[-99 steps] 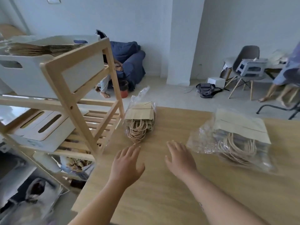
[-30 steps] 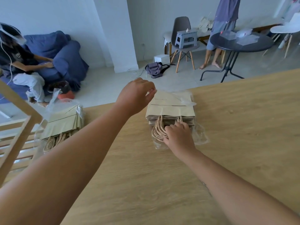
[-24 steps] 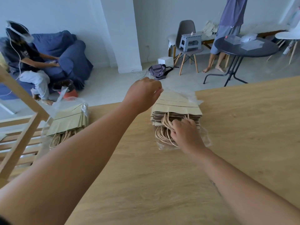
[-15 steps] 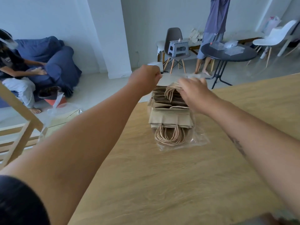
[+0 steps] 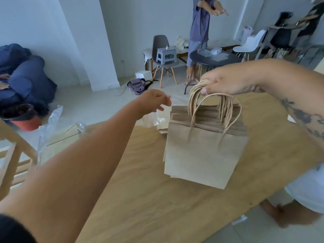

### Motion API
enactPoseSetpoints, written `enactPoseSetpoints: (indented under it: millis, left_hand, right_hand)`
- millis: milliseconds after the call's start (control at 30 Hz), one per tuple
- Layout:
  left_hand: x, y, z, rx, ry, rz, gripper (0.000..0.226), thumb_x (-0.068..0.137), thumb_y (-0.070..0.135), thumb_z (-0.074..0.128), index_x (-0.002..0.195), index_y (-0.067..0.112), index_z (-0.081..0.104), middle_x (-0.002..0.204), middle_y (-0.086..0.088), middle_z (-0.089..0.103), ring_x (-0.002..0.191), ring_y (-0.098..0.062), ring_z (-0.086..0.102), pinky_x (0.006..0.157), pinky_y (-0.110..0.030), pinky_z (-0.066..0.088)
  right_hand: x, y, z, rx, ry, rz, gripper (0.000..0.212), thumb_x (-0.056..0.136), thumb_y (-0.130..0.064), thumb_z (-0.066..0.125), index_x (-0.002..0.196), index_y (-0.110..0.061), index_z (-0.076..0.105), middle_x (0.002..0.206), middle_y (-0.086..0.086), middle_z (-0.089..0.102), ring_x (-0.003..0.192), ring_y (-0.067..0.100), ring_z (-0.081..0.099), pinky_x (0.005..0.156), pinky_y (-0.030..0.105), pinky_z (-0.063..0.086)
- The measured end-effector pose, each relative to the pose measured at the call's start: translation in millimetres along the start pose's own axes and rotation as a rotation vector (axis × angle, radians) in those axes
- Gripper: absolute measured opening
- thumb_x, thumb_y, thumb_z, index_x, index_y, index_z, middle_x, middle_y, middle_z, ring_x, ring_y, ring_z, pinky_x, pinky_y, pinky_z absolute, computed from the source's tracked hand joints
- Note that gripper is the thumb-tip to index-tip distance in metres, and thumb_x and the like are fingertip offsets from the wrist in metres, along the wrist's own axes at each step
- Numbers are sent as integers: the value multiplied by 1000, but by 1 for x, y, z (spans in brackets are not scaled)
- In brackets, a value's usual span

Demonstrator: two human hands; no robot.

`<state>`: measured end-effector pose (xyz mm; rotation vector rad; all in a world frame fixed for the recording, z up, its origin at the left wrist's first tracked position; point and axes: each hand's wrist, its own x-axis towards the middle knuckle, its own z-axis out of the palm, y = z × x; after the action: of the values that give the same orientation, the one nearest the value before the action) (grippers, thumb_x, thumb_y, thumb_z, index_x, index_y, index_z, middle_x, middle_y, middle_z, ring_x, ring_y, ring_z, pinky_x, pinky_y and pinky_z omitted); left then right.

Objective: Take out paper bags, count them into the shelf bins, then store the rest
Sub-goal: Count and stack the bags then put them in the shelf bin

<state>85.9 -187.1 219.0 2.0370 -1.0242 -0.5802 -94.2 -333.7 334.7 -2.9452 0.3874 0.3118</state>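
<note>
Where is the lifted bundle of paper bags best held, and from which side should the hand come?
By the gathered twisted-paper handles, from above. The loops stand up together over the open tops, so one fist closes round them all, as the right hand does. The flat sides of the paper bags would probably fan apart under a side pinch.

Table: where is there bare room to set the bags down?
The table is bare in front of and left of the bags hanging from the right hand. The far edge is crowded: plastic wrap by the left hand, a second pack far left.
</note>
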Motion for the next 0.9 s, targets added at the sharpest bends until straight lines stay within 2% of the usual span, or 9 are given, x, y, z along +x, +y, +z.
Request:
enactPoseSetpoints:
  millis: [100, 200, 267, 400, 533, 633, 700, 800, 900]
  left_hand:
    - [-48, -13, 28, -255, -102, 0, 62, 90, 69, 45, 125, 20, 63, 125, 4, 65, 111, -17, 63, 97, -36, 51]
    - [-92, -37, 48, -504, -161, 29, 100, 57, 91, 60, 139, 34, 47, 144, 1, 52, 130, -16, 52, 106, -38, 44]
    - [-116, -52, 51, -510, -168, 38, 105, 52, 81, 76, 144, 44, 39, 151, 0, 43, 137, -16, 45, 112, -37, 39]
    - [-152, -74, 49, -400, -73, 48, 108, 65, 14, 93, 150, 32, 29, 140, 11, 53, 124, 8, 51, 94, -6, 43]
    - [-173, -100, 42, -518, 116, 14, 67, 71, -7, 84, 127, 16, 55, 117, 0, 70, 108, -9, 67, 82, -18, 53]
    - [-183, -111, 38, -564, 217, 9, 54, 72, -12, 81, 113, 16, 61, 106, 0, 74, 99, -8, 70, 80, -23, 56]
    - [-188, -115, 39, -593, 232, 5, 52, 73, -12, 80, 115, 14, 61, 107, -5, 75, 102, -18, 71, 84, -31, 59]
    - [-194, -119, 46, -617, 254, -19, 53, 75, -8, 81, 121, 11, 60, 109, -10, 75, 105, -27, 71, 90, -41, 58]
    - [-199, -121, 52, -623, 286, -45, 51, 76, -7, 81, 118, 13, 61, 107, -7, 76, 102, -25, 72, 90, -40, 58]
  right_hand:
    - [-13, -9, 21, 165, -72, 14, 22, 98, -36, 51, 90, -16, 55, 85, 17, 55, 78, 24, 46, 72, 36, 35]
    - [-21, -22, 38, 311, -104, -13, 22, 98, -32, 53, 95, -11, 58, 90, 9, 55, 83, 21, 48, 78, 37, 36]
    - [-21, -36, 44, 367, -109, -35, 20, 98, -30, 54, 97, -10, 60, 92, 8, 58, 86, 19, 50, 81, 37, 39]
    - [-12, -74, 51, 408, -151, -104, 20, 98, -29, 55, 105, -11, 61, 110, 15, 66, 96, 24, 59, 102, 46, 42]
    - [2, -117, 56, 368, -153, -150, 28, 99, -30, 53, 107, -4, 58, 96, 14, 61, 88, 19, 50, 103, 50, 40]
    - [4, -134, 62, 247, -29, -198, 25, 97, -39, 54, 89, -15, 57, 80, 4, 61, 74, 14, 51, 74, 35, 46]
    - [3, -128, 71, 384, 48, -213, 24, 91, -51, 58, 93, -28, 61, 85, -7, 64, 77, 10, 56, 72, 30, 44]
    - [-3, -98, 90, 816, 30, -155, 75, 62, -81, 57, 126, -42, 55, 135, -14, 55, 125, 6, 49, 110, 36, 35]
    - [-12, -62, 119, 1019, -79, -113, 129, 32, -89, 63, 148, -50, 21, 157, -15, 24, 141, 10, 21, 114, 44, 18]
